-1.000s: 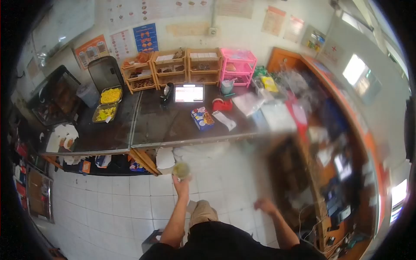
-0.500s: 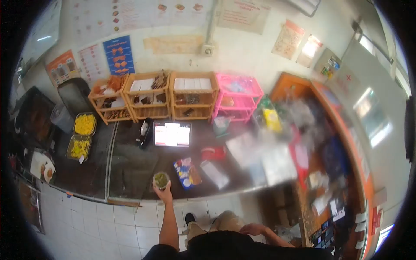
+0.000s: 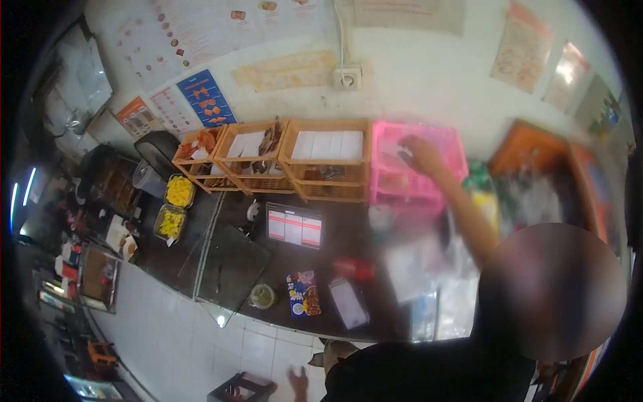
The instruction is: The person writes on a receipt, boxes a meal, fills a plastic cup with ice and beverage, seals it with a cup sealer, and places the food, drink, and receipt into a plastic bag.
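My right hand (image 3: 422, 157) reaches into the top tier of the pink plastic rack (image 3: 416, 175). Its fingers are curled at the clear plastic in there; what they grip is blurred. Low in the view, my left hand (image 3: 299, 384) hangs off the counter's front edge, fingers apart and holding nothing. A clear cup with green contents (image 3: 263, 296) stands by itself near that edge. To its right lie a colourful food-picture card (image 3: 304, 293) and a white phone-like slab (image 3: 349, 303).
Wooden racks (image 3: 326, 144) line the wall, with a lit tablet (image 3: 293, 226) before them. Two trays of yellow food (image 3: 179, 191) sit at left. Blurred plastic packs (image 3: 412, 268) lie at right. A blurred head (image 3: 552, 291) covers the right side. A dark stool (image 3: 241, 387) stands below.
My left hand has let go of the cup and dropped below the counter edge. My right hand has risen from beside my body into the pink rack. The view has shifted and tilted.
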The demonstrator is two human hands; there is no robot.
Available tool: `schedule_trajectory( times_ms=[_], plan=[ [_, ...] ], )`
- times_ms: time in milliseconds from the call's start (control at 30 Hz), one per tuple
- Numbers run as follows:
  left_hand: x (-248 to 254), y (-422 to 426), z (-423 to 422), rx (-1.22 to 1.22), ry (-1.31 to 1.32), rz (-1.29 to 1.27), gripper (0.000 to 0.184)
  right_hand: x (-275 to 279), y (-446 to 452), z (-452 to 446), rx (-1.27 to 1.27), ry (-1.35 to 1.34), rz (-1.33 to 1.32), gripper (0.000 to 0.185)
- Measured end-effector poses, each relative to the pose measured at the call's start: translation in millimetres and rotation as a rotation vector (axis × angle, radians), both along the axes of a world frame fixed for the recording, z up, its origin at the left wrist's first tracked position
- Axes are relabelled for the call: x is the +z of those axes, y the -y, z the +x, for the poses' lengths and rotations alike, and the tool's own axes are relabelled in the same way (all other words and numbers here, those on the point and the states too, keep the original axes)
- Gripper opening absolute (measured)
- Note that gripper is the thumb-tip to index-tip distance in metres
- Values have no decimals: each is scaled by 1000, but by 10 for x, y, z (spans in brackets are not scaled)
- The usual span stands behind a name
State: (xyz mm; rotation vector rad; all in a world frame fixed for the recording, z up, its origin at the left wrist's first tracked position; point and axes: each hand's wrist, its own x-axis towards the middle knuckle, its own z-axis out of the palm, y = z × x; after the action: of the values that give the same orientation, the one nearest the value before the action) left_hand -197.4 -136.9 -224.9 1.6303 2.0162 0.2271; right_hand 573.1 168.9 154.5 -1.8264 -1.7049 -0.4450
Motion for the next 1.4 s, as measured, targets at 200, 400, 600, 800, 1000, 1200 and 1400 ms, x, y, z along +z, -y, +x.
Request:
schedule_trajectory(
  times_ms=[200, 400, 600, 800, 1000, 1200, 1400],
  plan=[
    [604, 920, 702, 286, 314, -616, 60, -324, -831, 617, -208, 87, -330, 20],
    [1154, 1138, 779, 573, 811, -609, 59, 696, -624, 697, -395, -242, -301, 35],
    [2020, 464, 213, 483, 998, -199, 54, 782, -735, 1291, -434, -548, -100, 43],
    [2274, 401, -337, 145, 215, 93, 52, 1342, -298, 42, -14, -270, 359, 21],
    [3443, -40, 864, -121, 469, 463, 78, 40, 1384, -3879, 1096, -68, -858, 30],
    [3062, 96, 692, -301, 740, 6, 55, -223, 2147, -4994, 1180, -710, -1302, 30],
    [2532, 180, 560, 96, 1101, 142, 27, -1052, 2039, -5007, 838, -1780, -1596, 40]
  ],
)
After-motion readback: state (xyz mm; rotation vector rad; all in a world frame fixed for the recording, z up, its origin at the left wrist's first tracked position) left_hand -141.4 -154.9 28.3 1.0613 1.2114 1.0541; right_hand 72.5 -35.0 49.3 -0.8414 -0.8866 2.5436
